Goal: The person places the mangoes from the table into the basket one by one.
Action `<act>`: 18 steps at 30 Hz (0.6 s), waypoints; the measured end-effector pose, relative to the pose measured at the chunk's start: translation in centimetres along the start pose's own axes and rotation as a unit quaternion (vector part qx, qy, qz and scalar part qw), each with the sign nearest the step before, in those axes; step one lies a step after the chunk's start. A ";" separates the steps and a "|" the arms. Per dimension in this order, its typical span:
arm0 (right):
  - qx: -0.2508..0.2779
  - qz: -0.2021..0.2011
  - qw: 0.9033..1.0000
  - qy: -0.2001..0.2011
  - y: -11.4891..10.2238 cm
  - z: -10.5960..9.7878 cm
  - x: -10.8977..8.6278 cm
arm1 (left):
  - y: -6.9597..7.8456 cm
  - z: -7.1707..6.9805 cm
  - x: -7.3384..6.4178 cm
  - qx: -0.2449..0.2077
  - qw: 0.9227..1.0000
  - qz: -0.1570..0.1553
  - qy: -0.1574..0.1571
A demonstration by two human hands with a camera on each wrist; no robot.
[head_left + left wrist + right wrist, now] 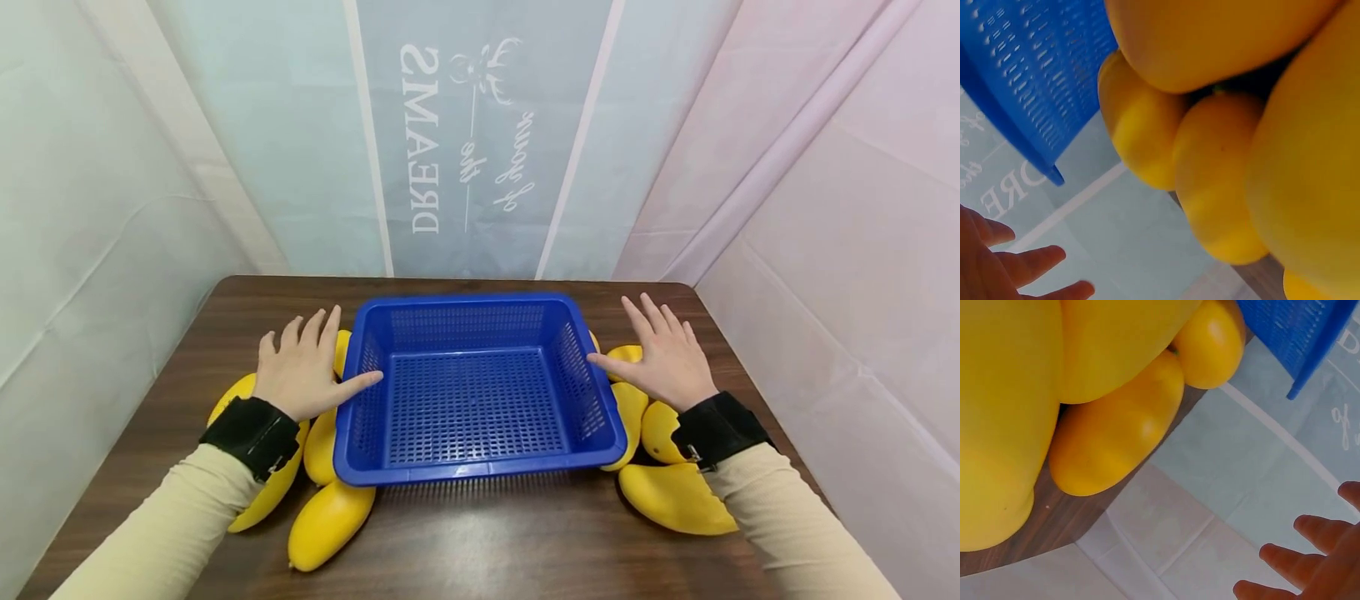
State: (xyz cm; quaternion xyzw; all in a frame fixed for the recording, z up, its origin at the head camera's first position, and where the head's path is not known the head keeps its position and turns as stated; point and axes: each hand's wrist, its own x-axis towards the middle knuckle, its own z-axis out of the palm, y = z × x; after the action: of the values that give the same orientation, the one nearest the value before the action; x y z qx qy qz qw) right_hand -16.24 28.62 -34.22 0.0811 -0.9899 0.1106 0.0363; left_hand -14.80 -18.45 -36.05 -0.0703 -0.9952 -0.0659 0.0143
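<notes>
A blue plastic basket [476, 471] with slotted walls and floor sits in the middle of the table, holding nothing. Fingers spread, my left hand [300, 371] is over the mangoes on the left, its thumb overlapping the basket's left rim in the head view. My right hand [663, 358] mirrors it on the other side, fingers straight and thumb tip right at the right rim. Several yellow mangoes [330, 525] lie left of the basket and several more mangoes [671, 500] lie to its right. Close up, mangoes [1219, 181] fill much of the left wrist view, and mangoes [1119, 425] the right.
Under everything is a dark brown wooden table [480, 550] with rounded far corners. Behind it hangs a pale blue-grey backdrop [487, 250] with white lettering. Pale sheeting [862, 275] closes in the right side, and similar sheeting [90, 250] the left.
</notes>
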 end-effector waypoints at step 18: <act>0.006 0.029 0.999 -0.025 1.6 1.4 1.9 | 1.1 1.4 0.7 -0.018 1.000 -0.001 -0.019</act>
State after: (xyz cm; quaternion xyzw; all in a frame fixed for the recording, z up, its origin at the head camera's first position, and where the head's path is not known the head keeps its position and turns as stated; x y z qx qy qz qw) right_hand -18.49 29.57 -35.80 0.0552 -0.9917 0.1156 0.0082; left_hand -15.37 -17.03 -37.25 -0.0705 -0.9941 -0.0827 -0.0061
